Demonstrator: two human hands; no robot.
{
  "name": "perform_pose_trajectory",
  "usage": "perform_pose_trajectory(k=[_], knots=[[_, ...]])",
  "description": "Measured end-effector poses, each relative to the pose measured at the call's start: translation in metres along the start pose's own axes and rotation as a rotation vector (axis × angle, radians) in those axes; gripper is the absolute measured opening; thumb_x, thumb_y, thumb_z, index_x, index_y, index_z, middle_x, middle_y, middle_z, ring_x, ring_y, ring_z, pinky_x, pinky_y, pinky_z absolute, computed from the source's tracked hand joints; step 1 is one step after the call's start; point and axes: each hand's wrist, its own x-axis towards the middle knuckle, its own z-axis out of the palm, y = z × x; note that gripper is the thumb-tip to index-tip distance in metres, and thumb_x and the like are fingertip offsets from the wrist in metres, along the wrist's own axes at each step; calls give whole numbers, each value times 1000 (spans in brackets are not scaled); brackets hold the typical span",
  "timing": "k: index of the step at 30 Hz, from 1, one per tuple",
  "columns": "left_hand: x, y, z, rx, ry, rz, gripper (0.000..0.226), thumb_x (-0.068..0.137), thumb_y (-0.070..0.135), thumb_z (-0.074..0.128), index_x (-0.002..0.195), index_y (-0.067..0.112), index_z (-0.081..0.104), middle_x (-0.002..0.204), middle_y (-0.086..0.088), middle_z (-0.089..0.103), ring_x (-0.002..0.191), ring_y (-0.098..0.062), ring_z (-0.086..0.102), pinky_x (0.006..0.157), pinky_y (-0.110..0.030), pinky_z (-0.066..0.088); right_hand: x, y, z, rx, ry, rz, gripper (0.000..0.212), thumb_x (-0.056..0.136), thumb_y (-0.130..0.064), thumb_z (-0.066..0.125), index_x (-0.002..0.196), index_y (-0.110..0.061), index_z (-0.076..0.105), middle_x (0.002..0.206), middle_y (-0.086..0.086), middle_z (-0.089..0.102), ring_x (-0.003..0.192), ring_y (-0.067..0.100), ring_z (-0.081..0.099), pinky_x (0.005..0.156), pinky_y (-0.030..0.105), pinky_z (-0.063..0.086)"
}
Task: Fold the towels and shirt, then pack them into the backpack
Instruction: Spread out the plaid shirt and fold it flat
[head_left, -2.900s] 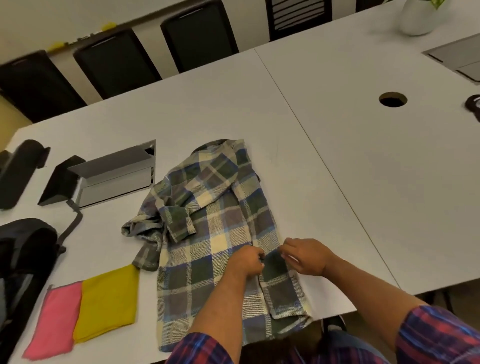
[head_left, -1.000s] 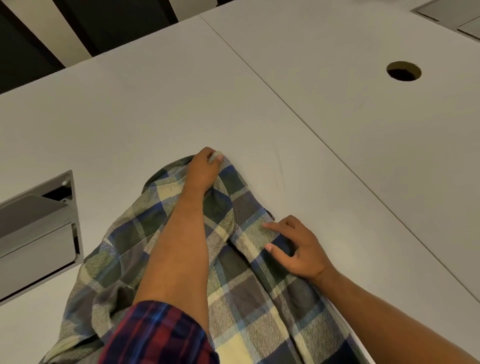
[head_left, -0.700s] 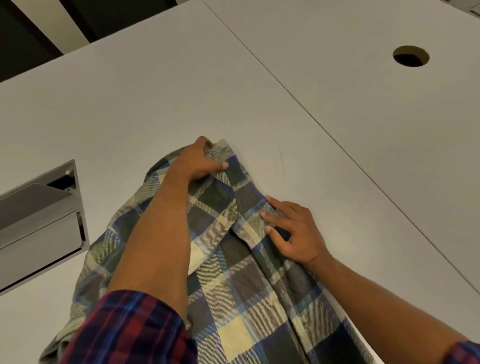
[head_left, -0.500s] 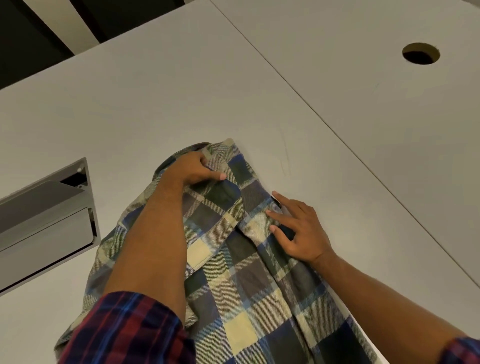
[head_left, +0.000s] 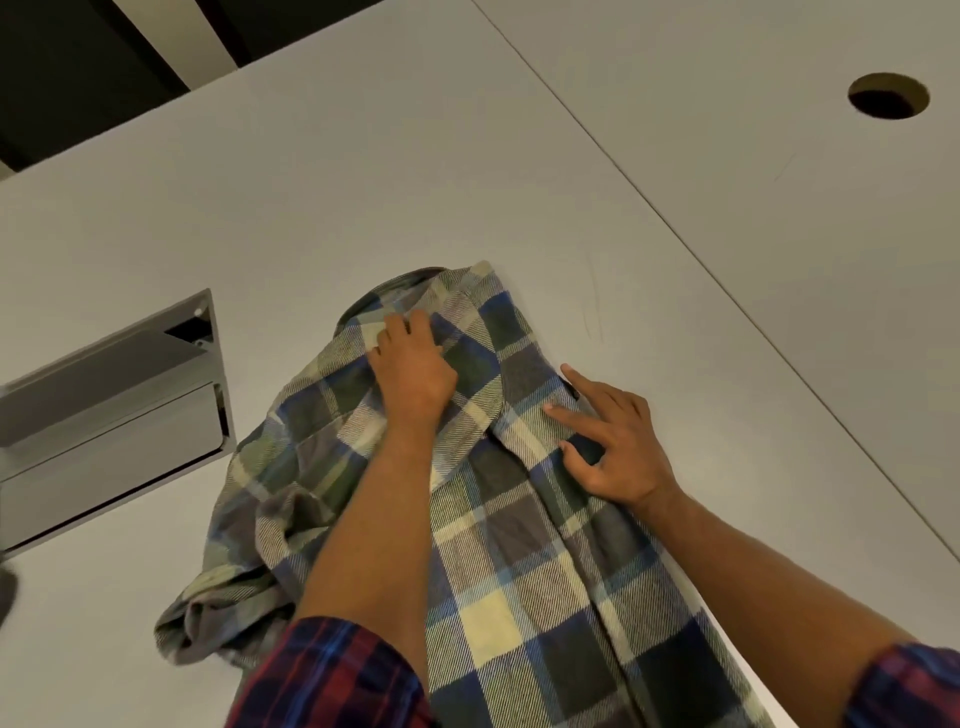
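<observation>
The shirt is soft woven plaid cloth with a brushed, matt nap. Beneath it the table looks smooth, matt laminate. Left of the shirt, the hatch looks like satin-finished metal.

L hand slid off collar, now flat on shirt

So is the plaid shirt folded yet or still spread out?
Only part folded: the plaid shirt lies lengthwise on the table, its right edge turned in, a sleeve bunched at left, both hands on it.
</observation>
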Motion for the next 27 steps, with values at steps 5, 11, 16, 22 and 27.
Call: perform_pose_trajectory(k=[5, 11, 16, 22, 27], knots=[[-92, 42, 12, -184, 147, 151, 18, 96, 38, 53, 97, 20, 52, 93, 2, 54, 85, -17, 51, 76, -36, 41, -2, -2, -5, 47, -23, 42, 59, 80, -31, 56, 139, -29, 59, 161, -3, 33, 140, 20, 40, 112, 39, 26], [-173, 67, 10, -356, 5, -203, 43, 94, 54, 56, 110, 17, 43, 85, -6, 68, 75, -29, 67, 68, -38, 52, -3, -2, -10, 160, 13, 136, 50, 88, -25, 59, 138, -28, 55, 148, -3, 43, 129, 11, 41, 110, 40, 36], [-182, 65, 1, -629, -171, -420, 67, 88, 44, 69, 136, 26, 26, 83, 8, 69, 80, -21, 69, 71, -40, 57, -22, -14, -21, 201, -55, 155, 56, 94, -41, 56, 147, -32, 44, 156, -6, 34, 137, 0, 28, 114, 21, 19], [-180, 77, -19, -799, -306, -344, 62, 83, -7, 59, 129, 31, 42, 81, -1, 58, 73, -16, 59, 66, -30, 51, -103, -26, -56, 31, -163, -42, 64, 95, -50, 57, 154, -33, 37, 165, -8, 23, 147, 12, 31, 115, 42, 30], [-172, 84, -25, -740, -297, -437, 25, 84, 6, 63, 106, 13, 54, 95, -2, 59, 85, -20, 56, 73, -30, 43, -143, -30, -77, -128, -341, -161, 73, 97, -55, 55, 159, -34, 22, 169, -8, 8, 153, 14, 17, 113, 46, 31]])
